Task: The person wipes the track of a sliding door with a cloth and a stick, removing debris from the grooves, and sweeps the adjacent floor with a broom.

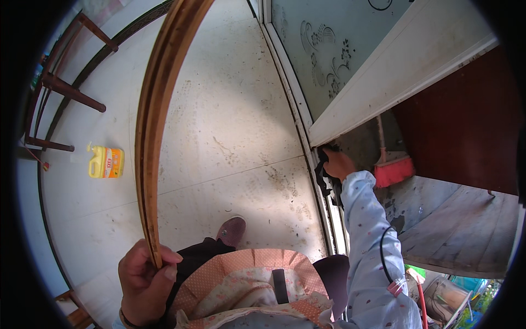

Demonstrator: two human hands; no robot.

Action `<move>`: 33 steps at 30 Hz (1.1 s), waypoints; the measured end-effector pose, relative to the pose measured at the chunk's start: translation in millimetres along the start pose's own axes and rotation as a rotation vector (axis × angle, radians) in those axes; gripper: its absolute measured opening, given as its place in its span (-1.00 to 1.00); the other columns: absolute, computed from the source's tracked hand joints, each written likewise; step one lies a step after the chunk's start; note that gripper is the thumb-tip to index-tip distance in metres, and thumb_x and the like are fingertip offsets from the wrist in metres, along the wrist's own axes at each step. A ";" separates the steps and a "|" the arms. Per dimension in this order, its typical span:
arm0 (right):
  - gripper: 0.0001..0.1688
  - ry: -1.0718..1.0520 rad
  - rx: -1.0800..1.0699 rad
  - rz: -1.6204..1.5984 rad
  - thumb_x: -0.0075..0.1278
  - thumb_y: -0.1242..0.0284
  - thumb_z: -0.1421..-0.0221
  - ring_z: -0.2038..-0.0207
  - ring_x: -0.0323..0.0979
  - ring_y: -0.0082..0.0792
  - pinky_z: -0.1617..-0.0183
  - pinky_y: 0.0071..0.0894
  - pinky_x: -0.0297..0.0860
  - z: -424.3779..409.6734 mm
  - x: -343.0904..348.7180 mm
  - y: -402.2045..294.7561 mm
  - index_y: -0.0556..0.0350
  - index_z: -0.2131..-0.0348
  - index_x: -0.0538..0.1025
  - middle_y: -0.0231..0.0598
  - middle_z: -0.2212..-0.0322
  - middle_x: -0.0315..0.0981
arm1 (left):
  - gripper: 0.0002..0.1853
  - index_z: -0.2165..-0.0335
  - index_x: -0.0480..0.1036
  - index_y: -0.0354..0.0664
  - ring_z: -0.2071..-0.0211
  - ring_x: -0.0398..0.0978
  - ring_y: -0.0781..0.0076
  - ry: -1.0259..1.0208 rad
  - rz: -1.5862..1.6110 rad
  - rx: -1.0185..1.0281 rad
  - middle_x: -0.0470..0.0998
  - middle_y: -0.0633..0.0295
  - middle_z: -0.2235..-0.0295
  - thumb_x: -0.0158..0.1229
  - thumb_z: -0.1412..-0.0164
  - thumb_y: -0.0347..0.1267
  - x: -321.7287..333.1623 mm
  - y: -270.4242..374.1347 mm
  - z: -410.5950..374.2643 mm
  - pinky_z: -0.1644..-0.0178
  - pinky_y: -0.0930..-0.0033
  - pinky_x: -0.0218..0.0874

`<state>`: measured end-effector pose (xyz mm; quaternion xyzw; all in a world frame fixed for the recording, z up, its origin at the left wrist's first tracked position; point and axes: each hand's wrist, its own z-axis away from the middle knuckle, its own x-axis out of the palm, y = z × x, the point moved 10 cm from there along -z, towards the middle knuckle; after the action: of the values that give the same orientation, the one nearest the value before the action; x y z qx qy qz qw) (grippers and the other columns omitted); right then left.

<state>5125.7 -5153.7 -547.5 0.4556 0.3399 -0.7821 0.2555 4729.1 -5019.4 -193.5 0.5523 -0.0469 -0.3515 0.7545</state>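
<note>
My left hand (146, 275) grips the lower end of a long grooved wooden strip (153, 123), which rises past the top of the view. At the right, my right hand (337, 163) is closed on a dark cloth (322, 174) at the sliding door's floor track (324, 214), by the lower corner of the white door frame (370, 82). The fingertips there are partly hidden by the cloth and the frame. Frosted glass with a flower pattern (328, 53) lies beyond that corner.
A yellow detergent jug (106, 162) stands on the dirty tiled floor (230, 103), near a dark wooden stool or chair (74, 96). Right of the track are a red broom (394, 170), a dark red panel (464, 119) and a round grey wooden surface (460, 230). Buckets (444, 298) stand at lower right.
</note>
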 end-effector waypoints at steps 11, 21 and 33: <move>-0.17 -0.273 0.054 0.204 -0.25 0.08 -0.16 0.36 0.52 0.07 0.24 0.01 0.41 66.8 67.7 10.6 0.33 -0.20 0.02 0.15 0.43 0.52 | -0.89 0.40 0.37 -0.32 0.51 0.24 0.69 -0.021 -0.014 -0.076 0.37 0.33 0.48 0.03 0.00 -0.59 4.3 -0.3 2.5 0.40 0.62 0.09; -0.80 0.091 -0.117 0.255 -0.16 0.40 0.02 0.45 0.52 0.09 0.38 0.04 0.44 63.0 36.9 33.4 0.15 0.45 0.44 0.07 0.51 0.52 | -0.89 0.42 0.31 -0.26 0.69 0.16 0.74 -0.004 -0.013 0.016 0.29 0.36 0.57 0.02 0.02 -0.55 8.6 0.2 0.7 0.64 0.68 -0.03; -0.73 0.203 -0.058 0.380 -0.06 0.42 0.05 0.45 0.49 -0.04 0.47 -0.06 0.42 -23.8 44.8 17.9 0.08 0.27 0.45 0.02 0.42 0.44 | -0.88 0.40 0.33 -0.28 0.64 0.18 0.73 0.014 -0.048 -0.017 0.31 0.36 0.55 0.06 0.01 -0.52 12.4 -8.6 2.9 0.59 0.66 0.00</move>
<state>5130.8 -5151.0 -601.0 0.5802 0.2941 -0.6599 0.3761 4733.0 -5030.2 -203.8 0.5492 -0.0255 -0.3659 0.7509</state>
